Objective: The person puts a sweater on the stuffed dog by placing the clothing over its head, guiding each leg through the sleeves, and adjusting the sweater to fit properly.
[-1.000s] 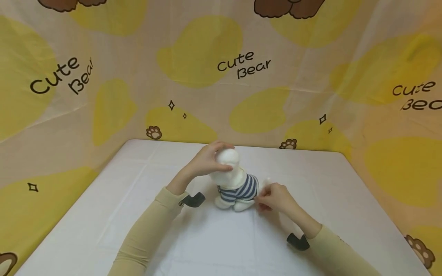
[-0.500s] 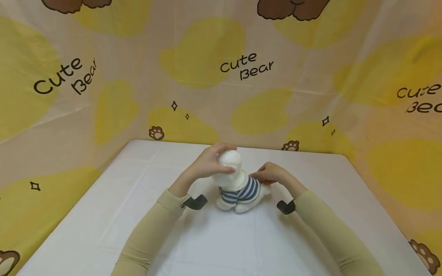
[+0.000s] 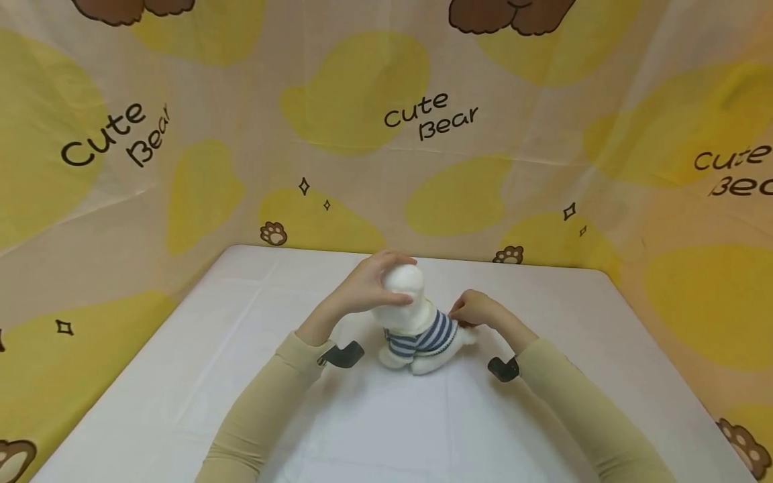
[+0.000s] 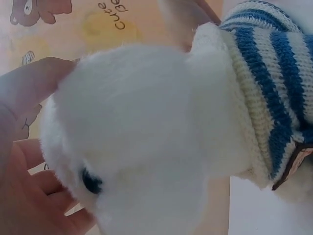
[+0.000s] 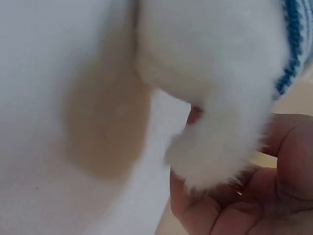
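A white fluffy plush toy (image 3: pixel 401 315) in a blue-and-white striped knitted sweater (image 3: pixel 437 333) sits on the table. My left hand (image 3: pixel 370 285) grips its round head from the left, thumb on one side and fingers on the other. One black eye (image 4: pixel 92 181) shows in the left wrist view, close to those fingers. At the toy's rear is my right hand (image 3: pixel 481 309), fingers curled at the sweater's back hem. In the right wrist view the furry tail (image 5: pixel 210 156) lies between its thumb and fingers; the fingertips are mostly hidden behind the fur.
The white table (image 3: pixel 374 429) has rounded back corners. A yellow and beige printed cloth (image 3: pixel 338 94) hangs behind it and at both sides. Dark curved pieces, a left one (image 3: pixel 343 355) and a right one (image 3: pixel 503 369), jut from the sleeve cuffs.
My right hand has gone from low beside the toy's hind end up to the back of its sweater, then slightly down and right. The left hand keeps its grip on the head.
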The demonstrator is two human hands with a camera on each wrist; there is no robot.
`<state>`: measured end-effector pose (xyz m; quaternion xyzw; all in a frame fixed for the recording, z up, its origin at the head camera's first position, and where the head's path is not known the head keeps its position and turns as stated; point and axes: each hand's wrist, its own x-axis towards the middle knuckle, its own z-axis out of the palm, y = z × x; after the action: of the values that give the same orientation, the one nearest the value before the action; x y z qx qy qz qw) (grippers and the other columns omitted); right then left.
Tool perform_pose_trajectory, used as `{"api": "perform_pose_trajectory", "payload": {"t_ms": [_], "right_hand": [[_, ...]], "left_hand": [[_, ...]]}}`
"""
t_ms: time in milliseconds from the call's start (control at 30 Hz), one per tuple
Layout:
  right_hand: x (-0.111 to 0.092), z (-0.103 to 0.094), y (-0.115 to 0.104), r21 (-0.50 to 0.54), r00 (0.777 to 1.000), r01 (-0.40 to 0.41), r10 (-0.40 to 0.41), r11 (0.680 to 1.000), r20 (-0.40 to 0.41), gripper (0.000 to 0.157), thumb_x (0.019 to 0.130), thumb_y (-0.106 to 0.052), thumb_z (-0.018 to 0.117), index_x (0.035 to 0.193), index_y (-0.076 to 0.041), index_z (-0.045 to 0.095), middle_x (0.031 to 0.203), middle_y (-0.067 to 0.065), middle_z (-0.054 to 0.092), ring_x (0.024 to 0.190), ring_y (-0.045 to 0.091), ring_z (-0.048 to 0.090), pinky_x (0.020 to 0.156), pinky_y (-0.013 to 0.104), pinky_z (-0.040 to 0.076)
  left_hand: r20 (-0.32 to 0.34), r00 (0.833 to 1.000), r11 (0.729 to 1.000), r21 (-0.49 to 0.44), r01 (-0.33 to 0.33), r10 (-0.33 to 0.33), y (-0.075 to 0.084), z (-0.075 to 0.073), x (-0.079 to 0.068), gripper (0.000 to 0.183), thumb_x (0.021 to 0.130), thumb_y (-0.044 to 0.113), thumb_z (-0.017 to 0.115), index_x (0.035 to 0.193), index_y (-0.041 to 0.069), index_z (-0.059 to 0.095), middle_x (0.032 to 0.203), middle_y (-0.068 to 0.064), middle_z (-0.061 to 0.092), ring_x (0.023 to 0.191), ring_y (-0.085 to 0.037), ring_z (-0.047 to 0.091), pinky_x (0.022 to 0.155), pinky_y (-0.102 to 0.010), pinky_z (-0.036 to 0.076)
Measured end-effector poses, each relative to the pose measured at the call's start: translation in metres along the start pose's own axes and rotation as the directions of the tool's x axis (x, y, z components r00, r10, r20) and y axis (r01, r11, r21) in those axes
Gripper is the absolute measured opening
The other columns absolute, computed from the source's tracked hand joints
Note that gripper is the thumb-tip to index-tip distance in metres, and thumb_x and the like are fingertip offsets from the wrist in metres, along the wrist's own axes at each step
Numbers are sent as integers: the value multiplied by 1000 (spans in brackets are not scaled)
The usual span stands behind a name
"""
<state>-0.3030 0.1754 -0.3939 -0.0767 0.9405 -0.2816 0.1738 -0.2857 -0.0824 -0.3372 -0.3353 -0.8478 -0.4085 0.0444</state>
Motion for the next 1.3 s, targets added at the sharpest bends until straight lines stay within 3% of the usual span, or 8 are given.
{"api": "perform_pose_trajectory", "payload": {"t_ms": [233,433,633,733,933,1067,1167,1300], "right_hand": [[-21,-3,-15,18,958,148,-138,989,-250,15,87,-24,67,91,-9,70,85,5,68,75,17,59,63,27,48],[-38,-3,-34,146,986,121,-103,982,-130,28,84,-34,69,92,-8,70,78,1,68,71,13,60,67,31,53],[-37,1,-41,253,998,39,-27,967,-53,29,85,-34,69,90,-6,69,74,-1,65,68,10,56,66,28,52],[-35,3,-43,369,998,25,-4,929,-57,27,86,-28,67,90,-2,68,73,-1,66,67,7,59,65,23,53],[-32,10,-49,604,996,17,36,797,-76,24,87,-19,64,94,4,65,70,-1,67,63,6,63,63,20,54],[-31,10,-52,666,998,40,2,745,-62,26,89,-18,63,101,6,63,72,-1,68,65,7,64,63,20,55],[-32,7,-50,644,997,59,-15,763,-73,26,90,-17,62,104,6,62,74,1,68,66,8,64,65,22,55],[-40,5,-44,520,992,58,9,852,-126,25,88,-20,66,100,3,64,76,3,69,68,9,64,67,26,56]], "left_hand": [[0,1000,1000,-6,-8,8,0,-2,-2,56,71,27,82,121,16,60,126,-1,56,111,-20,54,89,-39,48],[-1,1000,1000,-4,-8,8,0,-3,-3,56,72,28,82,122,16,60,127,-2,56,111,-21,54,88,-40,49],[6,1000,1000,-6,7,-7,-2,-3,-1,55,71,29,82,121,19,61,127,0,56,111,-20,54,87,-40,50],[9,1000,1000,-8,7,-7,-2,-3,0,55,71,29,82,121,19,60,128,0,55,112,-20,54,87,-40,49],[12,1000,1000,-5,3,-3,-3,-2,1,55,72,29,82,121,19,60,128,0,55,111,-20,54,88,-41,49],[14,1000,1000,-5,1,-1,-2,-3,0,55,72,29,82,122,18,60,128,0,55,109,-21,55,87,-41,49],[11,1000,1000,-4,-3,3,-3,-2,1,56,72,29,82,122,18,61,127,-1,55,109,-21,55,87,-41,49],[15,1000,1000,-4,-1,2,-3,-2,1,56,72,30,82,122,18,61,127,-1,56,111,-20,54,88,-40,48]]}}
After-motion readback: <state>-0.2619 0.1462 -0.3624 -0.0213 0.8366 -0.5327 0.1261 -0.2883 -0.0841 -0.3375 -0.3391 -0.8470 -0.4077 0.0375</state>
